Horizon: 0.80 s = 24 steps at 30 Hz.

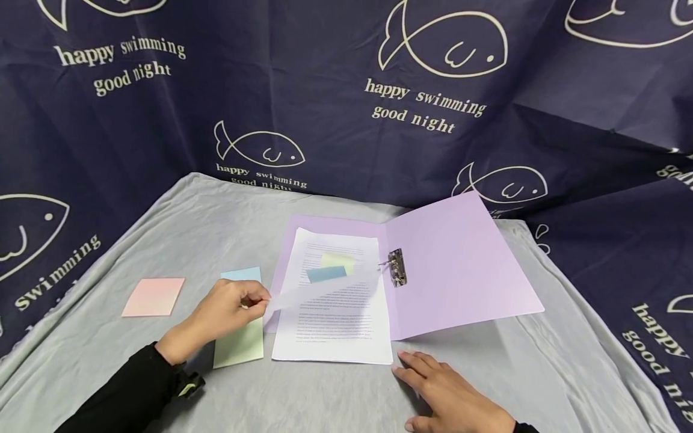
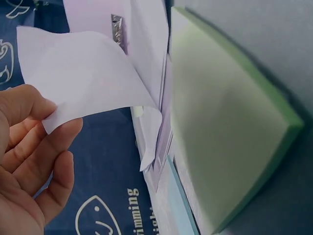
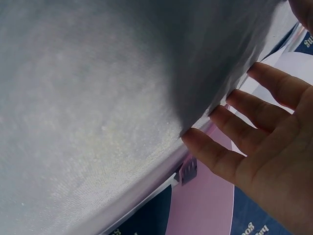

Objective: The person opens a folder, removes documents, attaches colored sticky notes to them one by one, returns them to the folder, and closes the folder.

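My left hand (image 1: pixel 230 307) pinches the corner of a white sheet of paper (image 2: pixel 83 73) between thumb and fingers. That sheet is lifted and curls over a stack of printed pages (image 1: pixel 335 328) in an open lilac folder (image 1: pixel 455 270). A pale green sticky note (image 1: pixel 338 263) and a blue sticky note (image 1: pixel 326 274) show on the paper near its top. The folder's metal clip (image 1: pixel 397 267) stands beside the stack's right edge. My right hand (image 1: pixel 446 388) rests on the cloth by the stack's lower right corner, fingers spread and holding nothing.
A pink sticky pad (image 1: pixel 154 296) lies at the left. A green pad (image 1: pixel 239 346) and a light blue pad (image 1: pixel 241 273) lie near my left hand, partly covered by it. Grey cloth (image 1: pixel 325 397) covers the table; a dark blue fish-print curtain (image 1: pixel 335 72) hangs behind.
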{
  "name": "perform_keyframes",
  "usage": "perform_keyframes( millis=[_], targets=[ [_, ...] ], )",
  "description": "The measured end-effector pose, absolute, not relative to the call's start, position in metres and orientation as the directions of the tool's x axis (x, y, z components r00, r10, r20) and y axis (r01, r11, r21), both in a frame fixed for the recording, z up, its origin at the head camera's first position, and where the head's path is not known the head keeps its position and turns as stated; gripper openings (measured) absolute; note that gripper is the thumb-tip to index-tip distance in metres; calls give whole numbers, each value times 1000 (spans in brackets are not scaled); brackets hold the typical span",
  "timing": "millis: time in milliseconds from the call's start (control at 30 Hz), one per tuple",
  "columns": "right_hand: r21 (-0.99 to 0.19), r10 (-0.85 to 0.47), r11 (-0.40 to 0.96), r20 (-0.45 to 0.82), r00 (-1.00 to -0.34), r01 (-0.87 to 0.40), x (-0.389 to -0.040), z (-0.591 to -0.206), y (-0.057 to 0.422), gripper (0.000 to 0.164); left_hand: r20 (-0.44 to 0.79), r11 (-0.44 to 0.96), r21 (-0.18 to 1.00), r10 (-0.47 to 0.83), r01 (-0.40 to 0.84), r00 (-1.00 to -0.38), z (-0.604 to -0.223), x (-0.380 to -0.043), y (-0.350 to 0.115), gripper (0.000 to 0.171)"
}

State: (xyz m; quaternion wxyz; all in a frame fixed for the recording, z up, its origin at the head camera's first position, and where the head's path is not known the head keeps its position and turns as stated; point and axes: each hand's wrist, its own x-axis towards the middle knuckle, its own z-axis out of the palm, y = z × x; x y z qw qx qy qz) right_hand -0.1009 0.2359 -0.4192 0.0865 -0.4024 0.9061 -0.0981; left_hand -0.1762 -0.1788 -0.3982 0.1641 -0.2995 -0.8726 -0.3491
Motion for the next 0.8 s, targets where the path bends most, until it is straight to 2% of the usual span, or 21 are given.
perform_keyframes(
  millis=[233, 567, 800],
  targets=[
    [-226, -751, 652, -62, -657, -723, -101, -420, 236, 70, 448, 626, 562, 318, 540, -835, -391, -174, -189, 19],
    [-193, -764, 635, -12, -646, -748, -100, -421, 235, 70, 520, 670, 542, 207, 507, -829, -387, -175, -199, 20],
    [-199, -761, 640, -25, -649, -743, -100, -421, 235, 70, 532, 653, 605, 95, 456, -841, -390, -178, -206, 16]
  ],
)
